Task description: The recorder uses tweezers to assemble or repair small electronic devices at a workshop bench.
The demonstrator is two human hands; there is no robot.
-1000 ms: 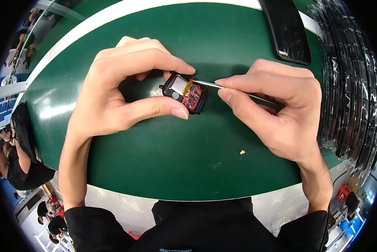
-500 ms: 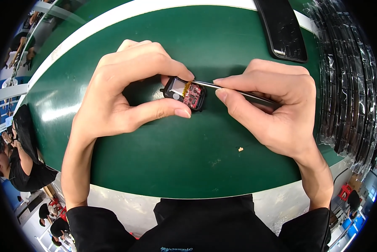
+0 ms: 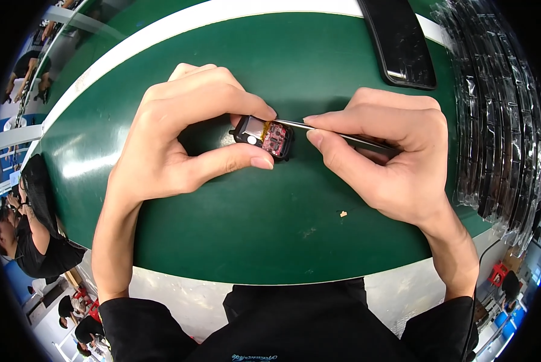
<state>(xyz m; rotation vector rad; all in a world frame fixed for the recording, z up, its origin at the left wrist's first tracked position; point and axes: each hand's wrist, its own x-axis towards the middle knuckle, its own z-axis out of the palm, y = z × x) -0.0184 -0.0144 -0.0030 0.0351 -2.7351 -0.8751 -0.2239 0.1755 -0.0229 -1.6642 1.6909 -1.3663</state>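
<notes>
Between thumb and index finger, my left hand (image 3: 180, 130) holds a small black electronic device (image 3: 287, 148), its casing open toward me. Inside it lie a silvery battery (image 3: 254, 127), a round white disc (image 3: 251, 140), yellow tape and a red circuit board (image 3: 274, 140). My right hand (image 3: 391, 148) is closed in a pinch around metal tweezers (image 3: 292, 123). Their tips reach the casing's upper edge, beside the board and close to my left index fingertip. What the tips touch is too small to make out.
A tiny gold-coloured piece (image 3: 343, 213) lies on the green table (image 3: 240, 241). At the far right rests a black phone-like slab (image 3: 400, 45). Stacked clear plastic trays (image 3: 490, 120) line the right side. A person in black (image 3: 41, 241) sits at the left.
Hands, device and tweezers hold nearly the same pose. The whole view has shifted slightly, and the light on the white disc is brighter.
</notes>
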